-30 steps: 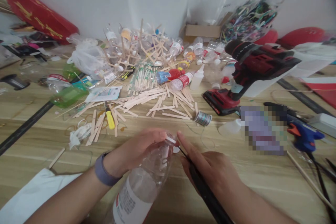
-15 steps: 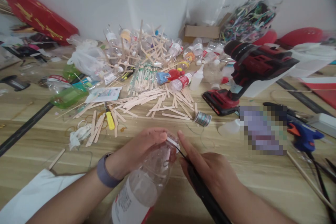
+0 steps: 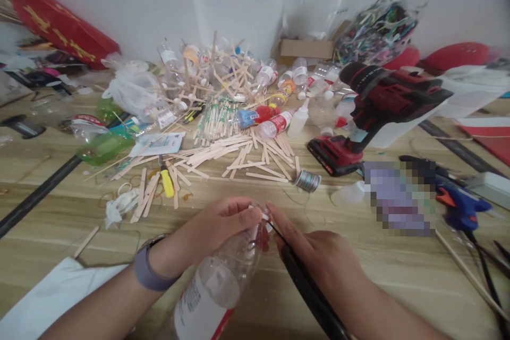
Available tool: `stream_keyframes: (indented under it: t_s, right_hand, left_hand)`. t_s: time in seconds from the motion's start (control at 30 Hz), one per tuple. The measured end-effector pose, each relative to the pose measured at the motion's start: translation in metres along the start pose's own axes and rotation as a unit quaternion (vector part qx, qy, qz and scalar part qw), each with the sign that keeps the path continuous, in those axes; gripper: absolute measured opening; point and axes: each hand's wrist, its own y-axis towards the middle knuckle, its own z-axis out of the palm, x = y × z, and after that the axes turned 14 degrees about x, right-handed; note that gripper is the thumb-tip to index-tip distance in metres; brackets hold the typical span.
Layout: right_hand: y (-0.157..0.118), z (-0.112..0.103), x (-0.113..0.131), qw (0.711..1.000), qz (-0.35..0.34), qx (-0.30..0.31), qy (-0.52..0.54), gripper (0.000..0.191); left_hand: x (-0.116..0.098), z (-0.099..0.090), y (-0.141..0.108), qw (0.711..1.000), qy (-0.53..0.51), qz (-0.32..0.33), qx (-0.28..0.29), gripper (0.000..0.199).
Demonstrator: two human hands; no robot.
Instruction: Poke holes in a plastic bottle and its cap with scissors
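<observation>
A clear plastic bottle (image 3: 223, 281) with a white and red label lies tilted at the lower middle, its neck end pointing away from me. My left hand (image 3: 229, 226) is closed round the neck end, thumb on top by a small white strip (image 3: 263, 215). My right hand (image 3: 314, 252) grips a black-handled tool (image 3: 306, 289) whose thin dark tip reaches the white strip; its index finger stretches along to the bottle's end. The tool's near end runs out of the bottom of the view.
Wooden sticks (image 3: 219, 151) and a yellow-handled tool (image 3: 167, 183) lie beyond my hands, with a thread spool (image 3: 308, 180). A red and black drill (image 3: 370, 111) and a blue glue gun (image 3: 462, 204) are at right. Plastic bottles (image 3: 274, 125) pile up behind.
My left thumb has moved right over the bottle's neck end, and my left wrist has shifted slightly left. The bottle and the black-handled tool have shifted slightly.
</observation>
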Motion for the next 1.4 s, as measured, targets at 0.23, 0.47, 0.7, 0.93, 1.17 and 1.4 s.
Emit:
stream_keyframes:
  t_s: [0.23,0.47,0.7,0.93,1.17,1.4]
  right_hand:
    - [-0.004,0.009,-0.002,1.0,0.023,0.001,0.016,0.043]
    - [-0.006,0.008,-0.005,0.994,0.072,-0.005,0.085,0.016]
    - [-0.005,-0.012,-0.015,0.999,0.027,0.035,-0.006,0.047]
    - [-0.006,-0.011,-0.021,0.999,0.024,0.023,0.043,0.046]
    - [-0.008,-0.002,-0.013,0.979,0.022,0.011,0.205,0.055]
    - [-0.01,0.002,-0.006,0.96,0.071,0.015,0.271,0.026]
  left_hand:
    - [0.004,-0.006,0.002,0.998,-0.043,0.008,0.043,0.044]
    - [0.001,-0.011,0.001,0.994,-0.101,0.012,0.026,0.042]
    - [0.001,-0.011,0.002,0.991,-0.124,0.037,0.028,0.034]
    - [0.001,-0.009,0.001,0.988,-0.153,0.022,0.012,0.029]
    - [0.005,-0.009,0.004,0.988,-0.146,0.044,0.037,0.034]
    - [0.004,-0.006,0.004,0.991,-0.108,0.058,0.045,0.036]
